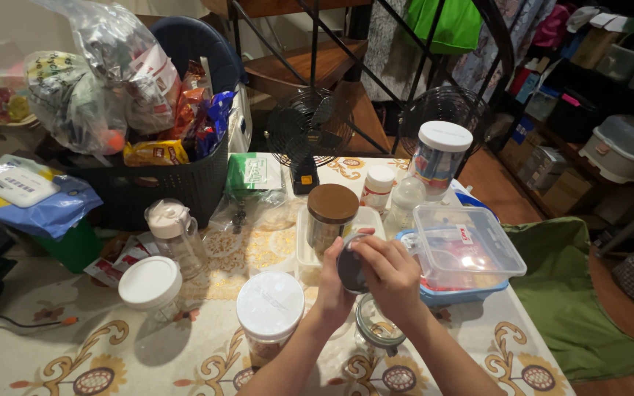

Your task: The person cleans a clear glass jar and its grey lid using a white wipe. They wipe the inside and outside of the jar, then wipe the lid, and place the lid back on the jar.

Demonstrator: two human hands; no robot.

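Head view: both hands' fingers pinch a dark round lid directly above an open glass jar; weak grip risks dropping it onto the jar rim.

- Both hands, left and right, meet over an open glass jar, closing off the approach from above.
- A brown-lidded jar in a white tray stands just behind the hands.
- A clear lidded box crowds the right side.
- Two white-lidded jars block the left side.
- A dark basket and a small fan wall off the back.
- Bare counter lies open at near left and near the front right corner.
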